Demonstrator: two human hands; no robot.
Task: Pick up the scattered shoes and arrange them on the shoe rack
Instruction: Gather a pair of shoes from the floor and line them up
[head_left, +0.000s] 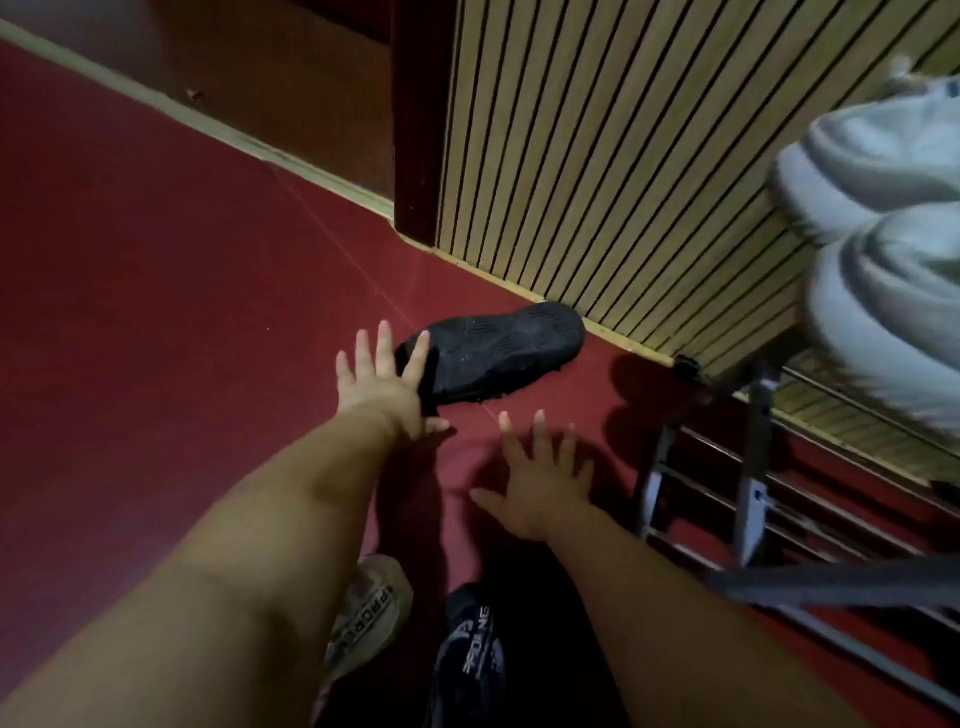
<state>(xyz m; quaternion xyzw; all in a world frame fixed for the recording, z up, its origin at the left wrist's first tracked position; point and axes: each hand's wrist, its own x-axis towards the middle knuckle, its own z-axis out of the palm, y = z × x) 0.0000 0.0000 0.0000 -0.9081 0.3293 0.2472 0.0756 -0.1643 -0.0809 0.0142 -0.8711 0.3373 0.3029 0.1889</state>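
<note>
Floor (156, 312): I am looking down at red flooring that is running wide and bare to the left and ending at a pale skirting along the far edge.
Slatted wall (623, 156): it is closing off the far right side and meeting the floor just behind the black shoe; a dark wooden post (415, 130) is standing at its left edge.
Shoe rack (753, 499): its metal rails are taking up the right edge of the floor, leaving an open strip of floor between its left frame and my hands.
White sneakers (883, 166): I am seeing a blurred pair sitting side by side on the rack's top level.
Black shoe (498, 351): it is lying sole-up on the floor, its far end against the foot of the slatted wall, well left of the rack.
Left hand (382, 384): it is reaching out with fingers straight and spread, one finger crossing the shoe's near end; I cannot tell whether it is touching. It is gripping nothing.
Right hand (540, 486): it is hovering splayed and empty over the floor, just nearer to me than the shoe and apart from it.
Beige shoe (371, 608) and dark lettered shoe (472, 654): both are showing between my forearms at the near edge.
</note>
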